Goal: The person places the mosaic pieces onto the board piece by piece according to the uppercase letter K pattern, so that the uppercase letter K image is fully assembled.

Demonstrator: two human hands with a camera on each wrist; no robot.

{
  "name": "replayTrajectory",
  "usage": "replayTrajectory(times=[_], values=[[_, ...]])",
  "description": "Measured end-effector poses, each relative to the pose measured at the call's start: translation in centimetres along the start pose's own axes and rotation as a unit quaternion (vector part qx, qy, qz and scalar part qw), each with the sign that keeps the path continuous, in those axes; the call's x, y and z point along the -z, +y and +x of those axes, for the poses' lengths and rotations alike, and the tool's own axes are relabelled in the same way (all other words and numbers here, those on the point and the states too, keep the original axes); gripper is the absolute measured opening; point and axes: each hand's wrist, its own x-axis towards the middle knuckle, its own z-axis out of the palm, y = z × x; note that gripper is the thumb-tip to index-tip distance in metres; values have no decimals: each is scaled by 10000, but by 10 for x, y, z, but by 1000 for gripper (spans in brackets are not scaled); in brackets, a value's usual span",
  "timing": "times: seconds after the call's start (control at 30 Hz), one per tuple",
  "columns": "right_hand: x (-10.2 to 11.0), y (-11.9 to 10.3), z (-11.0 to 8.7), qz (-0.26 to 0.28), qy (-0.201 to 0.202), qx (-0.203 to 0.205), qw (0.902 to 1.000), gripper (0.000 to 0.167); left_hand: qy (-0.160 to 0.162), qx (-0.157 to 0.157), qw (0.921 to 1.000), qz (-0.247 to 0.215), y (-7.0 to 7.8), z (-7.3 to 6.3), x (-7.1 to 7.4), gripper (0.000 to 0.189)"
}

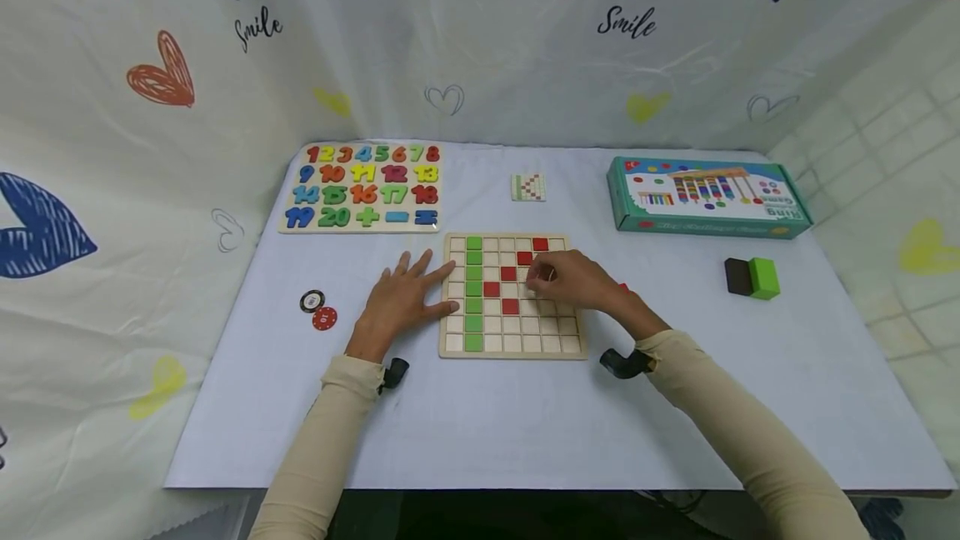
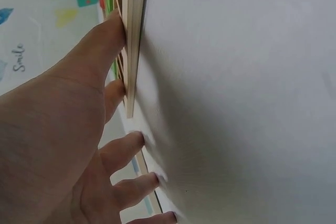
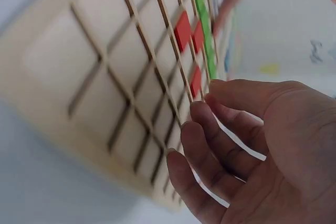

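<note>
A wooden grid board [image 1: 512, 355] lies mid-table with a full column of green tiles [image 1: 474, 290] and several red tiles [image 1: 510, 307] in a slanting pattern; its other cells are pale. My left hand [image 1: 401, 302] spreads its fingers at the board's left edge, thumb and index finger touching the frame. In the left wrist view the thumb [image 2: 100, 45] rests against that rim. Over the board's right half, my right hand [image 1: 573, 280] bends its fingers down, thumb and index fingertips close together at the cells. I cannot tell whether a tile is between them.
Behind the board lie a small pattern card [image 1: 528, 187] and a number puzzle [image 1: 363, 190]. A green box [image 1: 708, 198] stands back right, near a black block [image 1: 738, 277] and a green block [image 1: 765, 278]. Two round chips [image 1: 324, 318] lie left. Something red [image 1: 623, 287] peeks out past my right wrist.
</note>
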Motion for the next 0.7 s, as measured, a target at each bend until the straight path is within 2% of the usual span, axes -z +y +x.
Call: replayTrajectory(times=[0.13, 0.23, 0.5, 0.6, 0.7], values=[[20, 18, -10, -12, 148, -215, 9997, 14, -10, 6, 10000, 13, 1, -1, 1, 79], [39, 30, -18, -136, 71, -411, 9990, 18, 23, 8, 10000, 31, 2, -2, 3, 79], [90, 55, -39, -685, -603, -976, 9910, 32, -27, 62, 10000, -19, 3, 1, 5, 79], [96, 64, -43, -593, -1123, -1251, 9840, 38, -59, 81, 9999, -32, 3, 1, 4, 80], [90, 72, -45, -483, -1549, -1435, 9763, 40, -97, 91, 9999, -52, 3, 2, 3, 80]])
